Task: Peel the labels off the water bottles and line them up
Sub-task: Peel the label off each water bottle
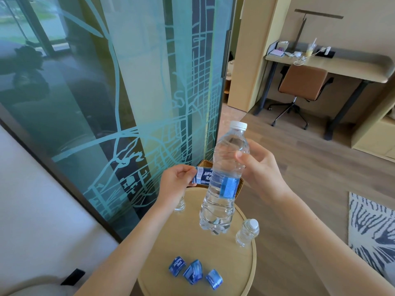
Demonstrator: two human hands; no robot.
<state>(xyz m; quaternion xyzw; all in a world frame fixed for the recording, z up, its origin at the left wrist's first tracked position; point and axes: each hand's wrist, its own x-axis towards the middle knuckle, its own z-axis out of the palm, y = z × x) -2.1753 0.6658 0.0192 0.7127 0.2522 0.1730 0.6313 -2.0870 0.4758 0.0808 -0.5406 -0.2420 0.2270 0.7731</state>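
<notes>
Label [203, 177] half off, stretched leftward from the raised bottle [224, 178].
Left hand [177, 182] pinches its free end; right hand [259, 167] grips the near-upright bottle above the round table [245, 263]. The left wrist hides most of another bottle [179, 205] behind it.

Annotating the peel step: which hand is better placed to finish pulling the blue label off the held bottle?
Left. The left hand already pinches the free end of the blue label, peeled out sideways. The right hand grips the clear plastic water bottle near its shoulder, steadying it above the round wooden table.
</notes>
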